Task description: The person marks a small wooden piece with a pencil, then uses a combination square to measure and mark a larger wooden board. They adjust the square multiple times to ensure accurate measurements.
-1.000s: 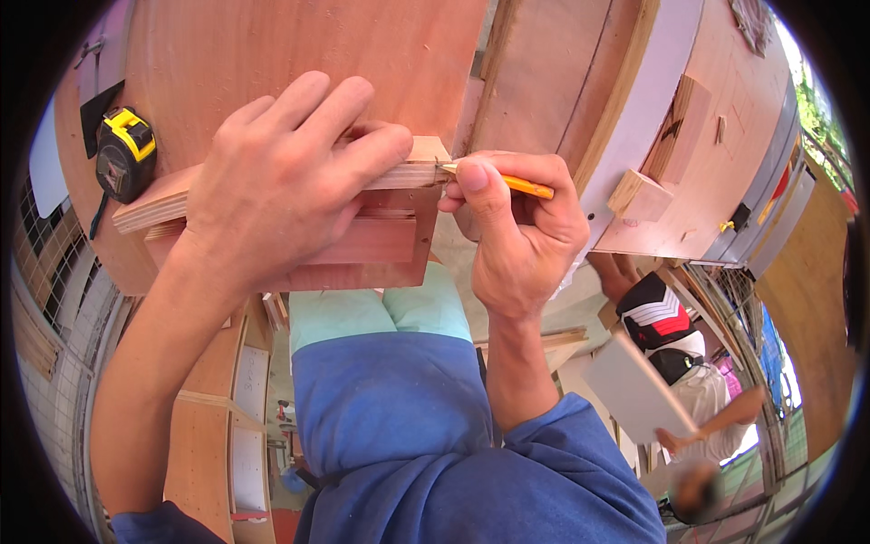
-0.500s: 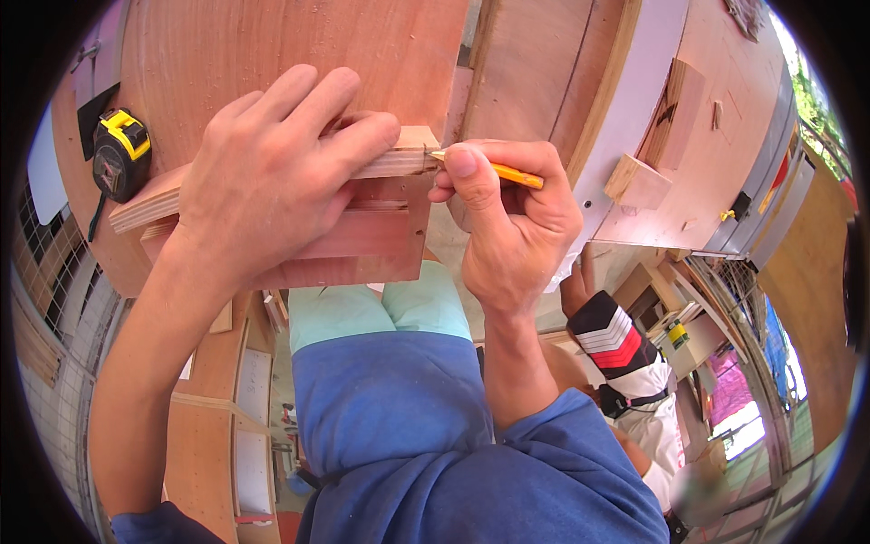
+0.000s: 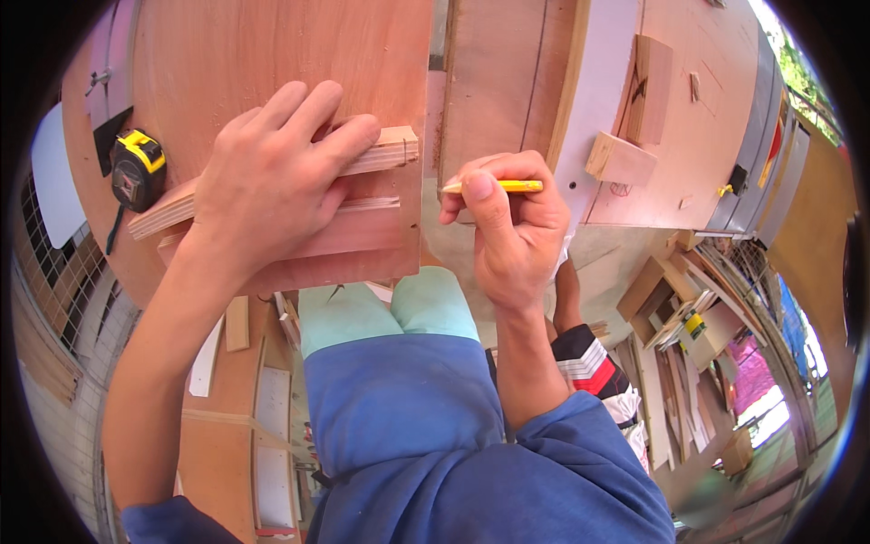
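My left hand [image 3: 263, 177] grips a plywood strip [image 3: 391, 150] from above, with the thumb on its near side and the fingers over the top. A dark pencil line crosses the strip near its right end. Just in front of it lies another strip [image 3: 372, 205], partly under my hand, on a reddish wooden board [image 3: 362, 54]. In my right hand [image 3: 521, 227] a yellow pencil [image 3: 522, 187] is pinched between thumb and fingers. Its tip points left and is apart from the strip, in the gap beyond the board's right edge.
A black and yellow tape measure [image 3: 139, 170] stands left of the strips. Wood blocks [image 3: 622, 160] lie on the bench at right. Below, another person's striped sleeve [image 3: 589, 361] shows near my right forearm. Stacked wood pieces [image 3: 671, 308] are at the lower right.
The pencil tip, which touched the strip's right end, has come away with my right hand, leaving a line visible. My left hand still holds the strip. The other person has moved further behind my right arm.
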A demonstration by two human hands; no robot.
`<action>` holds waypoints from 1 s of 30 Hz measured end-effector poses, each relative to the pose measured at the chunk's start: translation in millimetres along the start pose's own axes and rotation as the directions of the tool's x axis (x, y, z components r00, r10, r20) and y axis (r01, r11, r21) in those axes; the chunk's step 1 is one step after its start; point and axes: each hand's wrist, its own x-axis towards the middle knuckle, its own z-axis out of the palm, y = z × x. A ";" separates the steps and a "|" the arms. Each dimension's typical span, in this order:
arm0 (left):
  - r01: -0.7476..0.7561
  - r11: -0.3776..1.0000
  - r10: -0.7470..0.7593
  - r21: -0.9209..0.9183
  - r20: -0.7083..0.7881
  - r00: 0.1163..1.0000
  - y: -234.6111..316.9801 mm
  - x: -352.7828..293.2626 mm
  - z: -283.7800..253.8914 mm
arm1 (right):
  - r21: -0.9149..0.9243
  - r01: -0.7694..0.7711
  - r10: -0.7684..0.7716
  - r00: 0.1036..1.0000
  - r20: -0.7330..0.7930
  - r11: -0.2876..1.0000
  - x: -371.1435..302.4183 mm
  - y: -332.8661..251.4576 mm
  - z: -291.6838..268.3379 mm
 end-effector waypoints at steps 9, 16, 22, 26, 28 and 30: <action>-0.049 0.998 0.048 0.031 0.029 0.998 4.0 9.1 1.3 | -0.410 -0.094 0.217 0.940 0.263 0.907 -66.0 -30.6 -1.5; -0.059 0.997 0.058 0.046 0.025 0.998 35.0 6.8 -26.4 | -0.654 0.052 0.090 0.979 0.183 0.754 -123.2 -9.7 5.5; -0.156 0.985 0.154 0.068 0.038 0.987 26.0 5.8 -11.8 | -0.623 -0.070 0.016 0.996 -0.092 0.779 -159.7 -38.0 10.0; -0.164 0.986 0.164 -0.002 0.043 0.986 19.4 -3.9 -5.9 | -0.726 0.011 -0.222 0.955 -0.195 0.688 -195.6 -61.5 -4.0; -0.143 0.989 0.145 -0.034 0.064 0.987 -2.2 -4.1 7.7 | -0.613 0.108 -0.384 0.859 -0.339 0.782 -221.9 -75.3 -12.4; -0.216 0.972 0.222 -0.096 0.054 0.974 -6.8 2.7 18.4 | -0.509 0.193 -0.485 0.688 -0.539 0.839 -267.9 -99.1 -17.0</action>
